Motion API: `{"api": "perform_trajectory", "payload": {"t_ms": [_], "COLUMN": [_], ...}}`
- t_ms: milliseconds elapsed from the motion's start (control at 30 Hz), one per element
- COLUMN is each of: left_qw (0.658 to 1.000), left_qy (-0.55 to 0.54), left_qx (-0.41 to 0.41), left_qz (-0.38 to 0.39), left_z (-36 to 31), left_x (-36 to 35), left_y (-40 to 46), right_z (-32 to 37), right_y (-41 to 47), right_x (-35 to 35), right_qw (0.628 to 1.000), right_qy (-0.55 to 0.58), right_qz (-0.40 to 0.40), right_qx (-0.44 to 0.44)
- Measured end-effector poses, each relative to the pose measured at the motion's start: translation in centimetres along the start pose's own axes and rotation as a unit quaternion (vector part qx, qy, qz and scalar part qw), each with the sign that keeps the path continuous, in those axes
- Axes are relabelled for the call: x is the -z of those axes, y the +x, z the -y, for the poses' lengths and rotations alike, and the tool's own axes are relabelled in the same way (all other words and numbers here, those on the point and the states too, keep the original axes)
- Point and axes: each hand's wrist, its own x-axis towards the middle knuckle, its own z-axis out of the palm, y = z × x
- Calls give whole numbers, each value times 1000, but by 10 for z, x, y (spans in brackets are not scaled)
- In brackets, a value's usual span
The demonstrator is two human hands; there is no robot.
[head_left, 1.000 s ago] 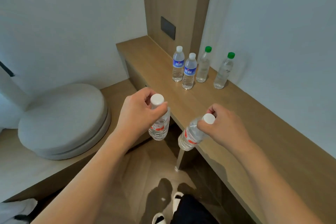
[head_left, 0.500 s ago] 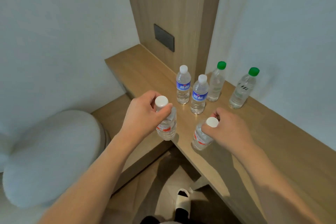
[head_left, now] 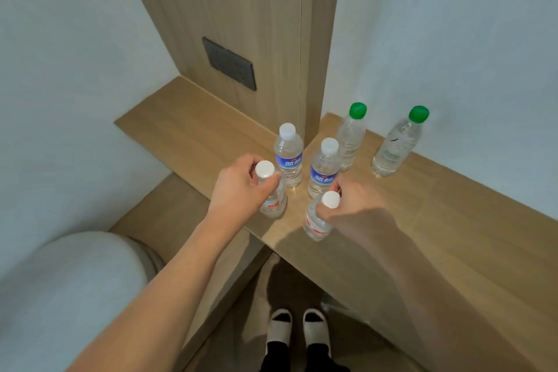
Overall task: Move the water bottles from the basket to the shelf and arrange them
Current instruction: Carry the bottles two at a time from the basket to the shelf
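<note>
The right hand [head_left: 353, 208] pinches the neck of a red-labelled bottle [head_left: 317, 220] just under its white cap, fingers curled round it. The bottle leans, with its base at the near edge of the shelf [head_left: 453, 251]; whether the base bears fully on the wood cannot be told. A good finish here, I judge, is to bring it upright before letting go.

Just left of that hand, the left hand [head_left: 241, 187] grips a second red-labelled bottle [head_left: 273, 199] the same way, thumb and fingers round the neck. This bottle looks nearly upright at the shelf's front corner, so it wants nudging inward.

Directly beyond both hands stand two blue-labelled bottles [head_left: 289, 154], close enough that a knuckle could knock them; release by lifting straight up. Farther back, right of the hands, two green-capped bottles [head_left: 351, 136] stand by the wall. The basket is out of view.
</note>
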Motion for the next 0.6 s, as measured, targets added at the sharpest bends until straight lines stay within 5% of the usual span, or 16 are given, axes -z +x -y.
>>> {"api": "perform_trajectory", "payload": {"t_ms": [600], "left_qw": [984], "left_qy": [127], "left_qx": [-8], "left_qz": [121], "left_z": [5], "left_x": [-9], "left_y": [44], "right_z": [13], "right_y": [6], "right_x": [-4], "right_qw": [999], "right_qy": [-27], "right_qz": [-33], "right_qx": [-4]}}
